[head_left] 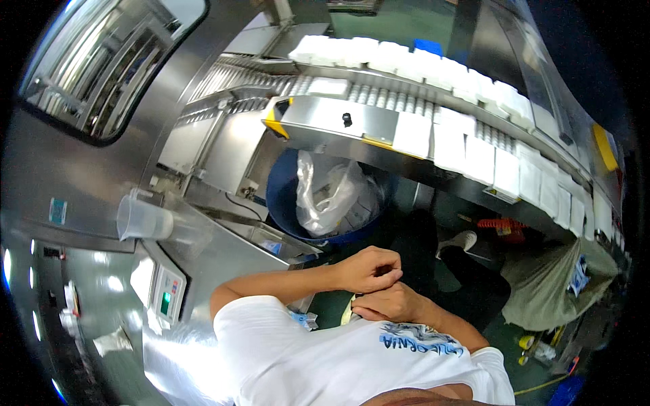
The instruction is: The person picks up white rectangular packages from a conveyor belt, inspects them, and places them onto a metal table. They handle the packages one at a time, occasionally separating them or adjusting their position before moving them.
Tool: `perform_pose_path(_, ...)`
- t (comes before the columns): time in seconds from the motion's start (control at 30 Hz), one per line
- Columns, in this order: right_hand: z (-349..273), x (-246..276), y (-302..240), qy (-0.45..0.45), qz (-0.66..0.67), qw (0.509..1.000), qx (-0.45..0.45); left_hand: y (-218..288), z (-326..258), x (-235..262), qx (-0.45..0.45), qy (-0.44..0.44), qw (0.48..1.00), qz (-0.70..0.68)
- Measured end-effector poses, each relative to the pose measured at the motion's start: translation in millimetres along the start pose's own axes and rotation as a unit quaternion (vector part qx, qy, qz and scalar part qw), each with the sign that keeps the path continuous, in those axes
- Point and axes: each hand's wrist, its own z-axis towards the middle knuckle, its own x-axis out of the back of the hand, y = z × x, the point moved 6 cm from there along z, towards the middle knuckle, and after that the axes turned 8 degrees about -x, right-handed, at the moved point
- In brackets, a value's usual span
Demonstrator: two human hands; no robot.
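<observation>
My left hand [374,269] is in front of my body, just beyond my right hand, with its fingers curled in. Close below it, my right hand [389,304] is closed too, resting near the front of my white shirt. The two hands nearly touch. A thin pale-yellow strip [347,312] shows beside the right hand's fingers; I cannot tell whether the hand grips it. Whatever may be inside either hand is hidden. Ahead of the hands stands a blue bin [279,196], with a clear plastic bag [323,196] inside it.
A roller conveyor [399,101] crosses ahead, lined with white packets [447,145] in rows. On the steel bench [233,260] at left stand a weighing scale [164,294] and a clear plastic jug [145,218]. To the right are an olive cloth sack [548,284] and a red object [504,229].
</observation>
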Motion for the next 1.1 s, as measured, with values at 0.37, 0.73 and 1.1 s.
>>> perform_pose_path(0.37, -3.3, 1.2, -1.1, -0.021, -0.026, 0.999, -0.019, 7.0, 3.9, -7.2, -0.047, 0.029, 0.993, -0.100)
perform_pose_path(0.73, 3.3, 10.8, -8.6, 0.022, -0.039, 0.999, 0.011, 5.5, 1.3, 4.6, -0.062, 0.056, 0.995, -0.058)
perform_pose_path(1.1, -14.9, -8.1, -9.5, 0.062, 0.081, 0.995, 0.018, 18.2, -5.7, -17.9, 0.016, 0.100, 0.992, -0.082)
